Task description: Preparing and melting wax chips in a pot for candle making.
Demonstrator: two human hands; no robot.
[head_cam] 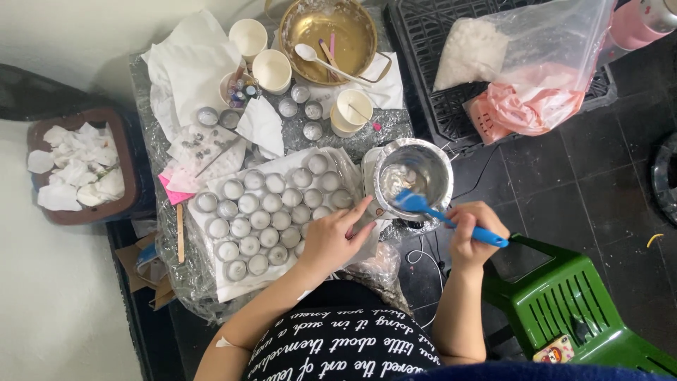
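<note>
My right hand [474,231] grips the handle of a blue spatula [441,215], whose blade rests on the near rim of a metal pot [415,176] holding pale liquid. My left hand [333,238] lies on the table with its fingers spread, the index finger reaching toward the pot's base. It rests at the edge of several small round metal cups [262,212] filled with white wax, set in rows on white paper. I hold nothing in that hand.
A brass bowl with a white spoon [328,32], paper cups [271,69] and crumpled tissues [190,67] crowd the table's far side. A brown bin of tissues [77,166] stands left. A black crate with plastic bags [515,70] and a green stool [571,310] sit right.
</note>
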